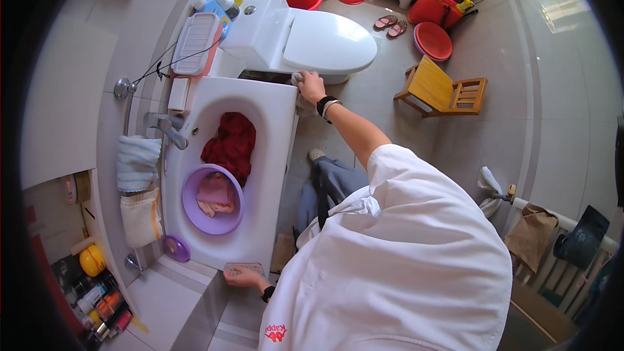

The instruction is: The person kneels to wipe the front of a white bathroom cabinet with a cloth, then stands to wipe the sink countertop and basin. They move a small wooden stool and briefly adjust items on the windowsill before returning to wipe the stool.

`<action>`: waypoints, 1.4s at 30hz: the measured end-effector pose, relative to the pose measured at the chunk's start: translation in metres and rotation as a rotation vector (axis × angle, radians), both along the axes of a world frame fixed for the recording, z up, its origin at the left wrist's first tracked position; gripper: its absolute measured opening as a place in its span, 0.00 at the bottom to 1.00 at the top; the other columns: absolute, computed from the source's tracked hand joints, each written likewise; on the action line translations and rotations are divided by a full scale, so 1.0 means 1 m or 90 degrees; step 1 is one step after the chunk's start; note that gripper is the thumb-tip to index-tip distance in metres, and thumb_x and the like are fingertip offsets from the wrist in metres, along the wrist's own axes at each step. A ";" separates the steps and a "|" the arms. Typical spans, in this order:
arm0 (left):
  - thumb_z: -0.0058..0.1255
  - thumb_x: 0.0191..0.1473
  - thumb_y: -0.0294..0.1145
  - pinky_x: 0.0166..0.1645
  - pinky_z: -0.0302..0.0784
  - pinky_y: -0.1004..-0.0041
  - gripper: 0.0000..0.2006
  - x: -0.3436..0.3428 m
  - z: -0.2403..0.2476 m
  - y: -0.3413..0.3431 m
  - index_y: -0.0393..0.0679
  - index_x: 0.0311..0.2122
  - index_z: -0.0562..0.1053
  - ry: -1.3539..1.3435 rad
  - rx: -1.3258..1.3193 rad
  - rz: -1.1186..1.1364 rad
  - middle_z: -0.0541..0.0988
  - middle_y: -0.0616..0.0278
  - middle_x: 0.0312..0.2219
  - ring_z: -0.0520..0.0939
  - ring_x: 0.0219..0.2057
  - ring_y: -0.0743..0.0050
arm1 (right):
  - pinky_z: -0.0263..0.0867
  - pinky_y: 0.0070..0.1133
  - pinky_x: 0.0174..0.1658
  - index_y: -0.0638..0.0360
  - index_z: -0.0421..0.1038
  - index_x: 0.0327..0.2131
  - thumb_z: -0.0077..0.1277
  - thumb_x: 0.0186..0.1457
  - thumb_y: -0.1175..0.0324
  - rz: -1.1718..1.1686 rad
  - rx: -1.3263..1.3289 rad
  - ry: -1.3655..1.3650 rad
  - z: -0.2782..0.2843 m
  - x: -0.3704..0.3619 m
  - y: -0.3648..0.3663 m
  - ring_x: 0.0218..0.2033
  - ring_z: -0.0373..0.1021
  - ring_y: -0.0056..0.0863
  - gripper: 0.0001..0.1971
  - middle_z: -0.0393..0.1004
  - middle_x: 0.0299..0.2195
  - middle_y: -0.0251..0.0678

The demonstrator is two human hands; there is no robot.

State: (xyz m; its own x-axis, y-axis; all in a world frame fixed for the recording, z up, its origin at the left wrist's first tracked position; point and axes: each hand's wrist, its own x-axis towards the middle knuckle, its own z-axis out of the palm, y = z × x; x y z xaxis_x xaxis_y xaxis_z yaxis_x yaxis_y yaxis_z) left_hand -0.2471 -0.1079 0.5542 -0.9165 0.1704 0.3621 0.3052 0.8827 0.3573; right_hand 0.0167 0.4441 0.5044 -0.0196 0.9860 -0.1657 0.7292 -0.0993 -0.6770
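Note:
At the upper corner of the white bathtub (pixel 281 156), my right hand (pixel 313 88) is closed on a small grey lump (pixel 297 78), perhaps a cloth; its kind is not clear. My left hand (pixel 244 277) has its fingers curled at the tub's lower edge. Beside them is a flat, pinkish patterned piece (pixel 252 266); what the fingers hold is hard to make out. Inside the tub lies dark red cloth (pixel 231 140). A round purple basin (pixel 188 203) partly overlaps it and holds pink cloth (pixel 216 195).
A white toilet (pixel 331 40) stands beyond the tub, with a wooden chair (pixel 430 88) farther right. The faucet (pixel 168 129) juts over the tub's left rim, near hanging towels (pixel 140 162). A purple lid (pixel 175 247) leans at the lower left corner. Bottles (pixel 97 299) crowd a shelf.

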 end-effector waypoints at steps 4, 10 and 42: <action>0.45 0.50 0.16 0.44 0.71 0.63 0.15 0.015 0.008 0.029 0.37 0.45 0.68 -0.057 0.102 -0.106 0.71 0.51 0.41 0.75 0.39 0.57 | 0.66 0.36 0.47 0.53 0.73 0.44 0.47 0.48 0.66 -0.004 -0.035 0.047 -0.006 0.036 -0.036 0.41 0.70 0.49 0.17 0.73 0.39 0.50; 0.41 0.51 0.16 0.42 0.72 0.67 0.15 0.039 0.007 0.064 0.37 0.45 0.68 -0.176 0.208 -0.252 0.73 0.54 0.39 0.75 0.38 0.63 | 0.68 0.30 0.43 0.57 0.75 0.37 0.44 0.44 0.68 -0.076 -0.109 0.110 -0.003 0.098 -0.114 0.37 0.73 0.41 0.16 0.77 0.33 0.46; 0.42 0.54 0.25 0.32 0.73 0.76 0.09 0.230 -0.040 0.352 0.38 0.38 0.74 -0.687 -0.223 -0.867 0.77 0.61 0.26 0.76 0.25 0.76 | 0.64 0.29 0.40 0.70 0.73 0.28 0.41 0.50 0.47 -0.847 -0.186 0.355 -0.042 0.502 -0.273 0.35 0.73 0.35 0.28 0.77 0.30 0.47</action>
State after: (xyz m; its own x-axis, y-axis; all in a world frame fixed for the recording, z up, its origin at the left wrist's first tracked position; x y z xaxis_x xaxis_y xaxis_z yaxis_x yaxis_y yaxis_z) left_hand -0.0172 0.2437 0.5137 0.1432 0.8723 -0.4675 0.5972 0.3006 0.7437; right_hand 0.5190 0.1714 0.4624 0.7276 0.2622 -0.6338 -0.3501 -0.6527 -0.6719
